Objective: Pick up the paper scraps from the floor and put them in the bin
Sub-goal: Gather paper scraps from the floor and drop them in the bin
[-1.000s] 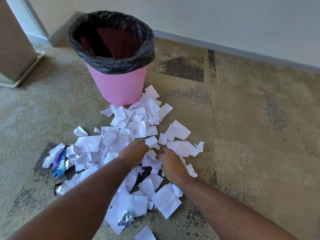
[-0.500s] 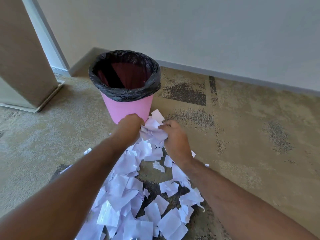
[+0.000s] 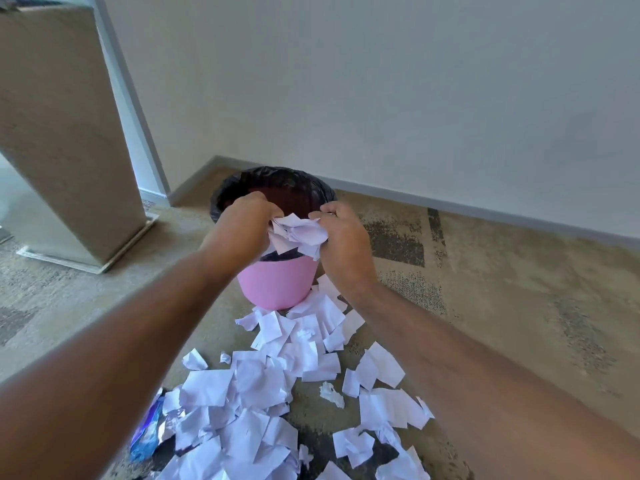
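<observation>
Your grip is a two-handed one: your left hand (image 3: pixel 242 225) and your right hand (image 3: pixel 341 237) have their fingers curled inward around a crumpled bundle of white paper scraps (image 3: pixel 299 233), pressed between them. The bundle sits over the open mouth of the bin (image 3: pixel 277 282), just above its near rim, with the lowest scraps hanging against the dark liner edge. Both of your forearms reach forward from the bottom corners of the view and meet at the bundle.

The bin is pink, lined with a black bin bag (image 3: pixel 277 176) folded out over its rim, and it stands upright on the carpet (image 3: pixel 519 306) near the corner of the room. What lies inside the bag is too dark to tell.

Right at the bin's foot, and spreading toward you, loose paper scraps (image 3: pixel 270 382) lie scattered on the carpet, some overlapping in a heap, some flat, a few crumpled. At the left edge of that heap lies a blue and silver foil wrapper (image 3: pixel 149 434), partly under your left forearm.

Beyond the bin runs a pale wall (image 3: pixel 381 98) with a grey skirting board (image 3: pixel 485 209). To the left stands a tan panel (image 3: pixel 62 133) on a pale base.
</observation>
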The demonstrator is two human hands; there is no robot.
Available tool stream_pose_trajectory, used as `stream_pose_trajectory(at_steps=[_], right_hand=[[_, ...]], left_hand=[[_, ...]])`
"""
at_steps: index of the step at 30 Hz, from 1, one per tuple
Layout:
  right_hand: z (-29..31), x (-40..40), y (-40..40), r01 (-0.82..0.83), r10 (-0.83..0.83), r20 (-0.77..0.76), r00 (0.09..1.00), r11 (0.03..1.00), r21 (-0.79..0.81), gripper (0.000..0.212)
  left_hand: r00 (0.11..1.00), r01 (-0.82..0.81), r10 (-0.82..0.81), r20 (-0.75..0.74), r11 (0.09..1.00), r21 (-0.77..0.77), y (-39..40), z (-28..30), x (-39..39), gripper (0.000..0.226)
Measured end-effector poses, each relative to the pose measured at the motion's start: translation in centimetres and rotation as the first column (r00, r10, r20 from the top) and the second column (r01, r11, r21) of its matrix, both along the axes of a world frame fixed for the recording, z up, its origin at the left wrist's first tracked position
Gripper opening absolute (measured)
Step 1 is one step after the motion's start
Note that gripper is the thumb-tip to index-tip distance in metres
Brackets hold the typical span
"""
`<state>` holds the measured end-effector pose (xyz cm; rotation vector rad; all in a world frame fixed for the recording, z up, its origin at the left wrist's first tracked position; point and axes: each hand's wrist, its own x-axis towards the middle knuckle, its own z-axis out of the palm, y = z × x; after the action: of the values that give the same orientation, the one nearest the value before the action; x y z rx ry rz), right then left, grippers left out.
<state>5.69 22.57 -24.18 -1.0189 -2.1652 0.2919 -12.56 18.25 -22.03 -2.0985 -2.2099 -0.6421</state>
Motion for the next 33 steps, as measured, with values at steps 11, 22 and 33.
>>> stream_pose_trajectory(at_steps=[11,22,33], right_hand=[[0.4,-5.4,3.2,0.132,-0.132,0.008,0.991,0.980,-0.146,0.030],[-0.3,-7.8,5.6,0.128,-0.157,-0.038,0.987,0.903,-0.410,0.056],[-0.9,-5.6,4.2,0.050,-0.034,0.090,0.995,0.983,-0.175,0.063]], left_hand=[[0.984,-0.167,0.166,-0.060,0.986,-0.015,4.1,-0.1,-2.2,0.018],[0.978,-0.196,0.194,0.076,0.980,0.024,6.1,-1.7,-2.9,0.058],[0.989,-0.020,0.024,0.148,0.999,-0.030,5.1,-3.0,-1.0,0.092]])
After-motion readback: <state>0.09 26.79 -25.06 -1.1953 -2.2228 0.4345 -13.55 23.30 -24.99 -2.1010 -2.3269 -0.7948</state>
